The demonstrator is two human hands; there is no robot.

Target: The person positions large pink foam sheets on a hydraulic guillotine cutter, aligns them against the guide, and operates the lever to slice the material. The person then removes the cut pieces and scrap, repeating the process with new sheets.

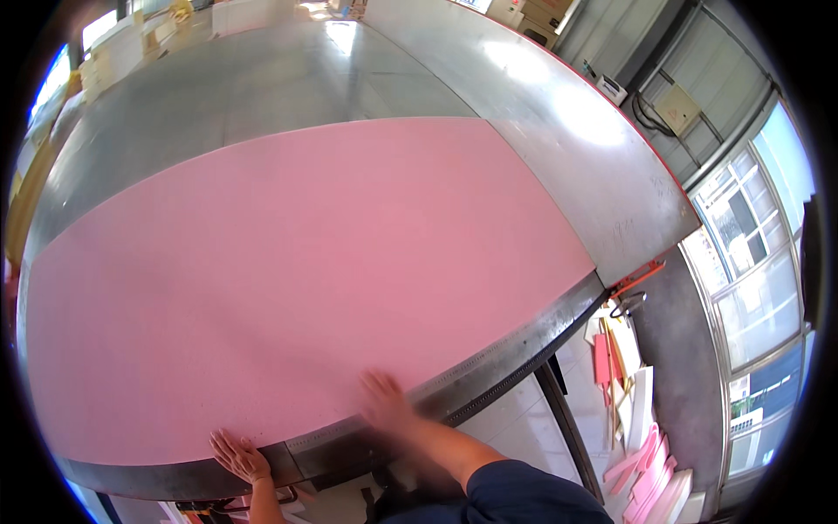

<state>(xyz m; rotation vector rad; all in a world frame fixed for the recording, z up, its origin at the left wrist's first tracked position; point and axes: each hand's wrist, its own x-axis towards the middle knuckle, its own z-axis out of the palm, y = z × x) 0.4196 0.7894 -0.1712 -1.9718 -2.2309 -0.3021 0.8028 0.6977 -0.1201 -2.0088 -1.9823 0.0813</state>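
Note:
A large flat pink sheet covers the near part of a grey metal table, its near edge close to the table's front rim. My left hand lies flat at that near edge, fingers stretched out over the pink surface. Further right, my right hand is over the sheet near the same edge, smeared by motion; its fingers look stretched out, with nothing seen in them. Whether it touches the sheet I cannot tell.
A ruled strip runs along the table's front rim. A raised metal panel borders the sheet on the right, with a red bracket at its corner. Pink and white offcuts lie on the floor below, beside the wall and windows.

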